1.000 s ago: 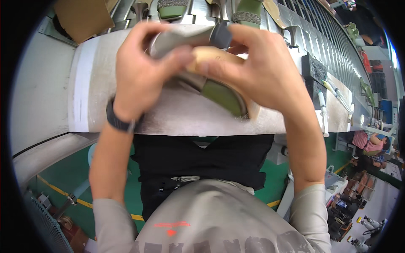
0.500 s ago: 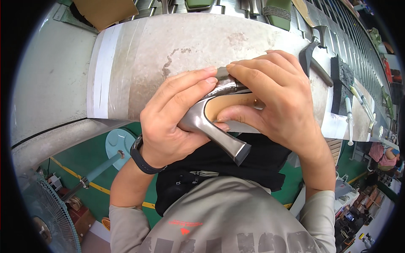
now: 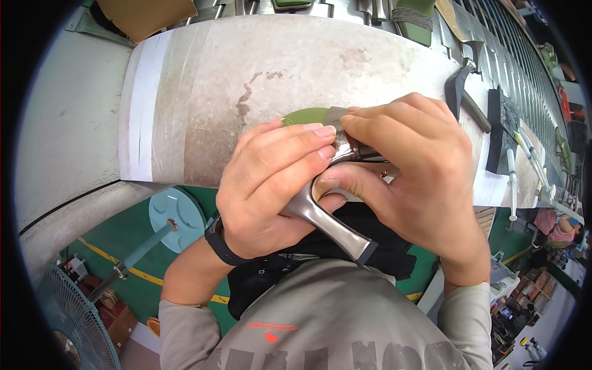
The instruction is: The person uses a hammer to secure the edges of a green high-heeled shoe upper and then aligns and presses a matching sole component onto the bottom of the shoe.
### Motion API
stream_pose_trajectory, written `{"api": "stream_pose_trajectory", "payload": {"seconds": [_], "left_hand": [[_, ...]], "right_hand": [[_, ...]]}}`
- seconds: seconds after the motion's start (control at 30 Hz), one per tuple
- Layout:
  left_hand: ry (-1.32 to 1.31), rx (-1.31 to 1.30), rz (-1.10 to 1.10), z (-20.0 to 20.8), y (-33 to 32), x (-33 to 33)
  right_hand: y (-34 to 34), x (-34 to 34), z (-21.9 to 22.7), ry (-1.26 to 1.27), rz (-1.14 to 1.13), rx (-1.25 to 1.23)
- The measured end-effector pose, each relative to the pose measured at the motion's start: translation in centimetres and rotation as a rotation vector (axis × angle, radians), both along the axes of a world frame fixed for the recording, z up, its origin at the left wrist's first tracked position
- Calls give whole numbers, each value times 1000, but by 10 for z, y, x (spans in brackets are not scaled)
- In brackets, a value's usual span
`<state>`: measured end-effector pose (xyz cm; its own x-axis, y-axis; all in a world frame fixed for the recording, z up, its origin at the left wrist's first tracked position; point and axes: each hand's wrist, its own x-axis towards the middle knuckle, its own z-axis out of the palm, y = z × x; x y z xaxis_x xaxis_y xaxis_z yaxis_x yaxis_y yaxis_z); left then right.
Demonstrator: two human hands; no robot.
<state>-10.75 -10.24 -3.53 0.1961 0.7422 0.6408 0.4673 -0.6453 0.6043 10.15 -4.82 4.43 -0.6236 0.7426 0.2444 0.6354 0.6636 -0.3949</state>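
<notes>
A dark metallic high-heeled shoe (image 3: 333,228) is held between my hands above the near edge of the workbench, its heel pointing down and to the right. A green shoe last (image 3: 308,116) shows beyond my left fingers. My left hand (image 3: 265,191) wraps the heel end, its fingertips pressed on the shiny upper. On the other side, my right hand (image 3: 425,154) grips the shoe, fingers on top and thumb tucked into the arch under the sole. My fingers cover much of the upper.
The pale, stained workbench (image 3: 203,74) curves across in front of me. At its right lie a hammer (image 3: 472,105), a black block (image 3: 501,129) and several syringes (image 3: 512,179). Metal racks with green lasts (image 3: 416,21) run behind. A blue stool (image 3: 176,213) and a fan (image 3: 80,314) stand lower left.
The shoe has tilted and shifted slightly right and nearer me, bringing the green last into view. My right thumb has moved further into the arch; both hands keep their hold.
</notes>
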Motion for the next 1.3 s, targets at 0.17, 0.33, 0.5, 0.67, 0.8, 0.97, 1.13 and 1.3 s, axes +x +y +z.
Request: {"api": "stream_pose_trajectory", "payload": {"seconds": [0.17,0.33,0.5,0.67,0.8,0.97,1.13,1.3], "left_hand": [[71,43,26,-9,-12,1],[-243,-86,201,-6,-22,20],[-342,-305,239,11,-79,32],[-228,-409,-185,21,-133,7],[-644,-1221,-404,12,-130,14],[-792,-1541,-664,9,-129,14],[-856,-1684,-647,12,-121,17],[-830,-1691,-654,14,-121,20]], "right_hand": [[25,-15,37,-289,36,-226],[-28,10,-13,236,-95,418],[-113,18,-49,1153,-435,-1140],[-134,30,-91,1164,-145,-1455],[-169,38,-90,1233,-17,-1617],[-188,55,-88,1153,-45,-1736],[-175,61,-79,1048,-29,-1785],[-175,62,-77,1046,-33,-1778]]}}
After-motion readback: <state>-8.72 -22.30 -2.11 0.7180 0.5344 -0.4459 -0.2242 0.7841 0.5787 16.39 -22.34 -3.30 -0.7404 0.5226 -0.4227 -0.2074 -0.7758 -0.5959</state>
